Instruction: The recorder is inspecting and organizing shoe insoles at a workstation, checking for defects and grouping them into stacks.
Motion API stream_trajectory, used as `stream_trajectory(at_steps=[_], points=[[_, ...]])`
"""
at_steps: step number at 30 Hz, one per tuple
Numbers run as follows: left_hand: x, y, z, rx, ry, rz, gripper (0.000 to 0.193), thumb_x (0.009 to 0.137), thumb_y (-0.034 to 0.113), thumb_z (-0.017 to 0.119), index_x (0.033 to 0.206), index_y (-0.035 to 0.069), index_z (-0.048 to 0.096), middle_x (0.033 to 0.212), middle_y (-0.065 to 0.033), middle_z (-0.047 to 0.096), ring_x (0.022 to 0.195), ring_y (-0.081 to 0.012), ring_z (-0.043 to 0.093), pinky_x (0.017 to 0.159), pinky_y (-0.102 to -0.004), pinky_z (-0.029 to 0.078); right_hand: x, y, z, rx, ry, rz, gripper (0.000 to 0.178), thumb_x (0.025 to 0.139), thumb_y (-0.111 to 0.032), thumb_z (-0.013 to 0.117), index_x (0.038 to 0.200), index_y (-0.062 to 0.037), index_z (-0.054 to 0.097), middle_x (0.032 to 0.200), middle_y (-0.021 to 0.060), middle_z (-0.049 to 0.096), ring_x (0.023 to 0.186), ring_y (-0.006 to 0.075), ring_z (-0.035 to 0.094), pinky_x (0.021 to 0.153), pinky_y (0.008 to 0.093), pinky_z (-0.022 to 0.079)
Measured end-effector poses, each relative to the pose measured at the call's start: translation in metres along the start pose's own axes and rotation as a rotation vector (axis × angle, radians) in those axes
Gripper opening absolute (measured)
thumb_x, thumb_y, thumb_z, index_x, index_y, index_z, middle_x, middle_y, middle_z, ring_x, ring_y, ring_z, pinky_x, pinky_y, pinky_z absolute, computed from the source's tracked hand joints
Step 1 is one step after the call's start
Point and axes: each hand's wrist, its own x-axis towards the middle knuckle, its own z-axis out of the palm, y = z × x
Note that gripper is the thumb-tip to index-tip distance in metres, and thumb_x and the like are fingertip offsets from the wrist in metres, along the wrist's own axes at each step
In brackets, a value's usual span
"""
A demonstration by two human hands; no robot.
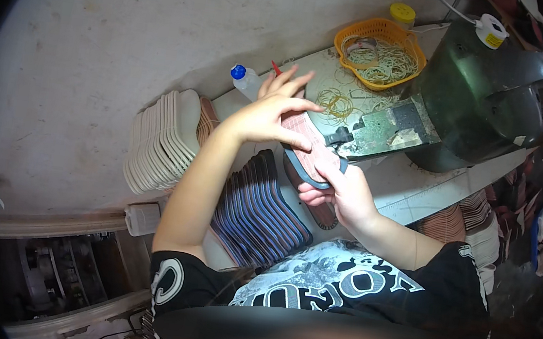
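Note:
In front of me, close to the work end of a green machine [383,131], is a pinkish shoe insole [305,133] with a dark blue rim. My right hand [348,195] grips its near end, thumb on the pink face and fingers curled underneath. My left hand [268,115] reaches over the far end with its fingers spread apart. The left thumb lies against the pink face; whether the other fingers touch the insole is hidden. A small black fitting [339,136] on the machine sits right beside the insole.
A row of dark blue-edged insoles [263,209] stands below my left forearm, with white-edged ones [164,142] farther left. Behind the machine are an orange basket [343,50] of rubber bands, loose bands [336,102] and a blue-capped bottle [247,81]. The machine's dark housing [480,94] fills the right.

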Motion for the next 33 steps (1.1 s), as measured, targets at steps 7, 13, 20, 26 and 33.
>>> stream_trajectory(at_steps=[7, 13, 20, 26, 33], points=[[0.027, -0.001, -0.018, -0.185, -0.535, -0.133, 0.046, 0.073, 0.05, 0.075, 0.091, 0.009, 0.069, 0.096, -0.0054, 0.066, 0.131, -0.0311, 0.034, 0.108, -0.0524, 0.022, 0.001, -0.007, 0.01, -0.018, 0.049, 0.002, 0.042, 0.095, -0.035, 0.055, 0.109, 0.0051, 0.06, 0.085, 0.0173, 0.069, 0.071, 0.0224, 0.07, 0.064, 0.029, 0.059], [0.036, -0.009, -0.018, -0.383, -0.684, -0.213, 0.035, 0.075, 0.034, 0.079, 0.087, 0.003, 0.067, 0.075, -0.0013, 0.064, 0.071, -0.0099, 0.055, 0.064, -0.0276, 0.045, 0.002, -0.01, 0.004, 0.003, -0.029, 0.085, 0.042, 0.095, -0.029, 0.058, 0.117, 0.0066, 0.057, 0.097, 0.0189, 0.068, 0.084, 0.0244, 0.07, 0.07, 0.0302, 0.059], [0.025, -0.003, -0.02, -0.309, -0.494, -0.09, 0.035, 0.079, 0.036, 0.075, 0.089, 0.005, 0.063, 0.065, -0.0052, 0.06, 0.063, -0.0131, 0.057, 0.059, -0.0293, 0.044, 0.004, -0.016, -0.004, 0.073, -0.142, 0.105, 0.041, 0.095, -0.024, 0.058, 0.12, 0.0078, 0.054, 0.103, 0.0193, 0.066, 0.091, 0.0246, 0.069, 0.075, 0.0312, 0.059], [0.001, 0.004, -0.013, -0.46, -0.466, -0.292, 0.034, 0.081, 0.034, 0.074, 0.091, 0.004, 0.064, 0.069, -0.0022, 0.06, 0.065, -0.0099, 0.054, 0.06, -0.0275, 0.044, 0.003, -0.016, -0.008, 0.09, -0.197, 0.11, 0.041, 0.096, -0.027, 0.056, 0.119, 0.0074, 0.054, 0.101, 0.0184, 0.067, 0.088, 0.0233, 0.07, 0.073, 0.0307, 0.06], [-0.022, 0.045, -0.013, -0.366, -0.344, -0.518, 0.037, 0.085, 0.038, 0.068, 0.095, 0.003, 0.064, 0.072, -0.0051, 0.06, 0.066, -0.0115, 0.054, 0.062, -0.0296, 0.045, 0.004, -0.02, -0.011, 0.079, -0.179, 0.13, 0.04, 0.097, -0.028, 0.054, 0.12, 0.0051, 0.054, 0.108, 0.0159, 0.066, 0.088, 0.024, 0.07, 0.072, 0.0309, 0.06]])
